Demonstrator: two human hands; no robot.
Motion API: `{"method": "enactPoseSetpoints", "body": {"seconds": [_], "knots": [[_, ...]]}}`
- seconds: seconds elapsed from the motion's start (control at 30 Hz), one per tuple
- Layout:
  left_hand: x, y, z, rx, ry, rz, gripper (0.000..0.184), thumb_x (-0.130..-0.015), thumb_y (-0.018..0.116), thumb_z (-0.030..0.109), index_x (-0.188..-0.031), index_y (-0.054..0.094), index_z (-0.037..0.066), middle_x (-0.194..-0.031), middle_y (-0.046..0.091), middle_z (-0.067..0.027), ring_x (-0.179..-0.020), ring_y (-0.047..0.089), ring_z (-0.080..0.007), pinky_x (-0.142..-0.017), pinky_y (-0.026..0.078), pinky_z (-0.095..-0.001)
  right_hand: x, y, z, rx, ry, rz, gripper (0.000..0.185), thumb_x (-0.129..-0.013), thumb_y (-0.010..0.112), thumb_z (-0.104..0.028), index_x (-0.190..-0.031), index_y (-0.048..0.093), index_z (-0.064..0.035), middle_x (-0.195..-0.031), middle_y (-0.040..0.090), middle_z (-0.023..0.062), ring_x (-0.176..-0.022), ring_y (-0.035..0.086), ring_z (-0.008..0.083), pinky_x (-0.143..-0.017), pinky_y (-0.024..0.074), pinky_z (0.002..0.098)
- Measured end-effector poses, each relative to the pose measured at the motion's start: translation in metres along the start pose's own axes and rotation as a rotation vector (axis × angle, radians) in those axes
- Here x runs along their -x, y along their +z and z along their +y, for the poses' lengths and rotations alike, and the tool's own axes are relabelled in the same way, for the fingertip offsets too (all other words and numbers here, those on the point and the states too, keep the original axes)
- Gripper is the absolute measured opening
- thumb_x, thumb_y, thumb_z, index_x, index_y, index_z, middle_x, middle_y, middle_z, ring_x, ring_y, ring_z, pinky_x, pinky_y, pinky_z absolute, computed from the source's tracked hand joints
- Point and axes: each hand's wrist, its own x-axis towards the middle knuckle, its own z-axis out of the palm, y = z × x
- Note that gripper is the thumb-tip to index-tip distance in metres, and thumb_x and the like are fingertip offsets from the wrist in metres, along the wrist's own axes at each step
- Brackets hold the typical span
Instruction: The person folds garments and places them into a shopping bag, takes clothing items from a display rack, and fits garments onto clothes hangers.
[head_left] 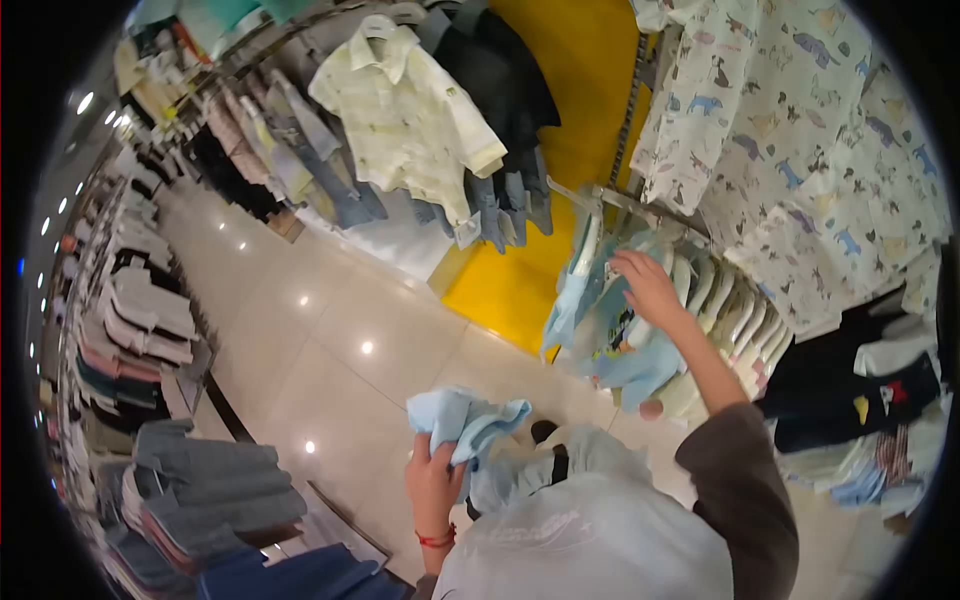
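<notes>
Bunched up in my left hand (434, 482) is a light blue garment (445, 412), its fingers closed round the cloth low in front of my body. A red cord bracelet circles that wrist. My right hand (648, 285) reaches out to a rail, with its slightly bent fingers apart at the top of a light blue shirt (640, 365) with a dark and green print. Another light blue piece (568, 305) hangs at the rail's front end. Whether the right fingertips touch the shirt or a hanger, I cannot tell. White hangers (745, 320) with pale clothes line up behind that hand.
White animal-print clothes (760, 130) hang above the rail. A pale yellow short-sleeved shirt (400, 100) hangs ahead, before a yellow panel (590, 120). Folded grey clothes (215, 480) are stacked at lower left. Shiny tiled floor (340, 320) runs between the displays.
</notes>
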Motion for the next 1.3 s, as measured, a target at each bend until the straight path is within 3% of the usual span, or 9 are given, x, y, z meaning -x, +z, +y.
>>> {"method": "enactPoseSetpoints", "body": {"seconds": [0.07,0.17,0.37,0.5,0.6,0.83,1.0,1.13,1.3], "knots": [[-0.030,-0.007,-0.011,0.013,0.073,-0.123,0.018,-0.066,0.071,0.017,-0.081,0.062,0.010,-0.089,0.052,-0.0093,-0.066,0.057,-0.0292,-0.053,0.046,-0.0365,-0.015,0.005,0.010,0.057,-0.141,-0.165,0.046,-0.065,0.061,0.002,-0.109,0.053,-0.0074,-0.109,0.054,0.0075,-0.107,0.049,0.0271,-0.092,0.0405,0.0373],[-0.080,-0.010,-0.025,0.037,0.197,-0.244,0.019,-0.070,0.071,0.022,-0.080,0.062,0.009,-0.089,0.052,-0.0095,-0.066,0.057,-0.0292,-0.053,0.046,-0.0365,-0.032,0.032,0.031,0.108,0.007,-0.559,0.046,-0.064,0.070,-0.007,-0.106,0.052,-0.0084,-0.106,0.055,0.0063,-0.102,0.052,0.0276,-0.088,0.0425,0.0388],[-0.133,0.031,-0.027,0.187,0.386,-0.331,0.023,-0.078,0.065,0.027,-0.079,0.060,0.005,-0.091,0.052,-0.0127,-0.065,0.057,-0.0315,-0.052,0.047,-0.0376,-0.034,0.028,0.036,0.341,-0.133,-0.566,0.033,-0.065,0.069,-0.012,-0.093,0.054,-0.0095,-0.092,0.056,0.0046,-0.093,0.056,0.0259,-0.080,0.0462,0.0373],[-0.150,0.077,0.003,0.355,0.444,-0.354,0.022,-0.080,0.063,0.026,-0.078,0.060,0.004,-0.093,0.052,-0.0139,-0.063,0.058,-0.0324,-0.052,0.047,-0.0387,-0.025,0.026,0.055,0.285,-0.229,-0.540,0.031,-0.066,0.068,-0.014,-0.094,0.054,-0.0105,-0.091,0.056,0.0054,-0.087,0.058,0.0258,-0.072,0.0481,0.0368],[-0.155,0.107,0.027,0.365,0.412,-0.353,0.023,-0.080,0.062,0.027,-0.078,0.060,0.004,-0.093,0.051,-0.0135,-0.062,0.058,-0.0317,-0.051,0.047,-0.0385,-0.040,0.007,0.042,0.061,-0.085,-0.557,0.032,-0.067,0.068,-0.012,-0.096,0.054,-0.0104,-0.090,0.056,0.0061,-0.086,0.059,0.0265,-0.072,0.0481,0.0365],[-0.166,0.172,0.066,0.254,0.311,-0.205,0.022,-0.081,0.062,0.027,-0.080,0.059,0.005,-0.088,0.049,-0.0127,-0.063,0.057,-0.0308,-0.051,0.046,-0.0378,-0.061,-0.008,0.051,-0.259,-0.162,-0.563,0.036,-0.068,0.070,-0.013,-0.101,0.054,-0.0098,-0.097,0.055,0.0057,-0.091,0.057,0.0286,-0.075,0.0473,0.0364],[-0.166,0.198,0.087,0.179,0.224,-0.192,0.019,-0.080,0.065,0.024,-0.085,0.059,0.007,-0.091,0.049,-0.0134,-0.062,0.057,-0.0312,-0.051,0.046,-0.0384,-0.066,-0.022,0.058,-0.387,-0.234,-0.509,0.026,-0.072,0.070,-0.021,-0.092,0.057,-0.0116,-0.089,0.056,0.0006,-0.081,0.059,0.0221,-0.067,0.0456,0.0328],[-0.169,0.205,0.092,0.118,0.219,-0.171,0.018,-0.076,0.065,0.023,-0.083,0.057,0.009,-0.088,0.048,-0.0118,-0.065,0.057,-0.0292,-0.052,0.046,-0.0371,-0.074,-0.035,0.063,-0.466,-0.303,-0.553,0.025,-0.071,0.071,-0.022,-0.088,0.057,-0.0099,-0.086,0.056,0.0019,-0.077,0.057,0.0216,-0.062,0.0426,0.0336],[-0.177,0.204,0.103,0.107,0.203,-0.162,0.018,-0.072,0.067,0.019,-0.085,0.057,0.010,-0.088,0.049,-0.0112,-0.067,0.057,-0.0283,-0.053,0.047,-0.0369,-0.059,-0.014,0.078,-0.486,-0.317,-0.591,0.023,-0.076,0.066,-0.027,-0.089,0.058,-0.0085,-0.086,0.056,0.0048,-0.091,0.054,0.0242,-0.088,0.0410,0.0363]]}}
